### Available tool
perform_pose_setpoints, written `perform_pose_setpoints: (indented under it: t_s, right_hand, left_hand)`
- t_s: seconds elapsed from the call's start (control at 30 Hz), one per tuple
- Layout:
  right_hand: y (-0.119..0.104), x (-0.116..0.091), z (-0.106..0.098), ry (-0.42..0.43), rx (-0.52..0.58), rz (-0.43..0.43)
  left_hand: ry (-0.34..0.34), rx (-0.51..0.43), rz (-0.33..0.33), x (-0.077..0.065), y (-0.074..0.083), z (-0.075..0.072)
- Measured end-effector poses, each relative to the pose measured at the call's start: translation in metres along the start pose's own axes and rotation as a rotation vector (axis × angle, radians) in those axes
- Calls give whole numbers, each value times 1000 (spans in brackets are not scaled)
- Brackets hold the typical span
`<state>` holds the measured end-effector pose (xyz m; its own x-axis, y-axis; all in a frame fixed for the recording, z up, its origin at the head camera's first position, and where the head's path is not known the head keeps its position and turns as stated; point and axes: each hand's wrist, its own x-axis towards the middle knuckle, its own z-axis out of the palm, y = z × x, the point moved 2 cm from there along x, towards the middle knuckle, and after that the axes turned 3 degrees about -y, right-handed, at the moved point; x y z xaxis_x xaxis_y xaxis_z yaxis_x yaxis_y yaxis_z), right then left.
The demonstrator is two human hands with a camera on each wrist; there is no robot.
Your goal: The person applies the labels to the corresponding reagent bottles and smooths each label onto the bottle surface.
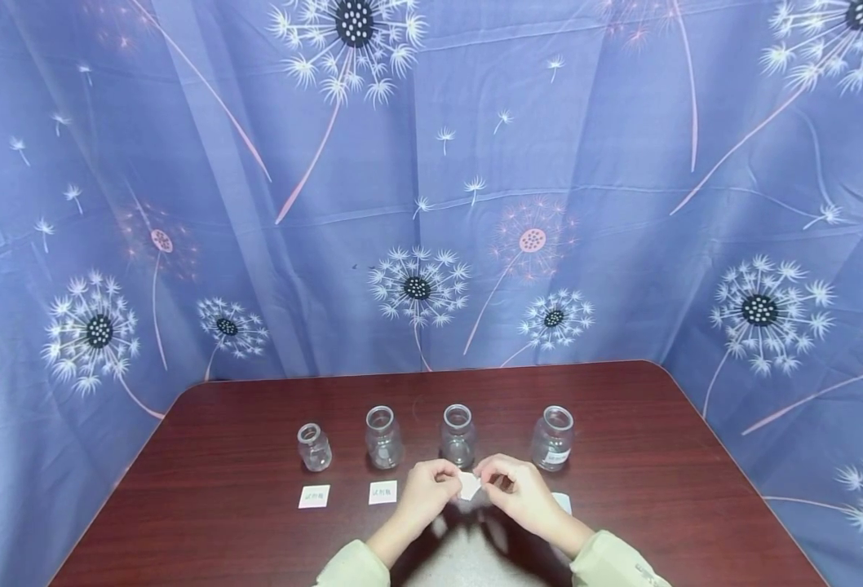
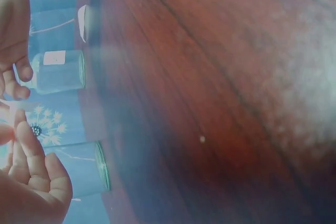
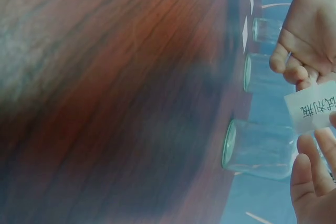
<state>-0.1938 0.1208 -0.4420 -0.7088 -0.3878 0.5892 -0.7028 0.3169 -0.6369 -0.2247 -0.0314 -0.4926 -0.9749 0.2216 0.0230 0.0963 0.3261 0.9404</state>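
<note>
A white paper label (image 1: pixel 469 486) with printed characters is held up between both hands, in front of the third glass jar (image 1: pixel 458 440). My left hand (image 1: pixel 426 491) pinches its left edge with thumb and fingertips. At the opposite edge my right hand (image 1: pixel 518 496) pinches it too. The right wrist view shows the label's print (image 3: pixel 314 107) spread between the fingertips. Behind the hands, the jar (image 3: pixel 261 149) stands upright. To the right, another glass jar (image 1: pixel 552 440) bears a similar label (image 1: pixel 558 457) on its side.
On the left of the dark red table (image 1: pixel 204 489) stand a small glass jar (image 1: pixel 315 448) and a larger one (image 1: pixel 383 440). Before them lie two printed labels, one left (image 1: pixel 314 496) and one right (image 1: pixel 383 492). A pale paper piece (image 1: pixel 562 501) lies partly behind the right hand. A blue curtain (image 1: pixel 417 204) hangs behind.
</note>
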Motion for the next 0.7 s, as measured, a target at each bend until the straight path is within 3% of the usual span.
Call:
perform_pose_setpoints:
  t_s: [0.4, 0.53, 0.7]
  right_hand:
    - [5, -1, -9, 28, 20, 130]
    - [8, -2, -12, 48, 11, 175]
    - [16, -5, -12, 49, 28, 203]
  left_hand:
    - [59, 33, 9, 3, -6, -3]
    - [45, 34, 21, 3, -7, -3]
    - [-28, 112, 62, 3, -8, -1]
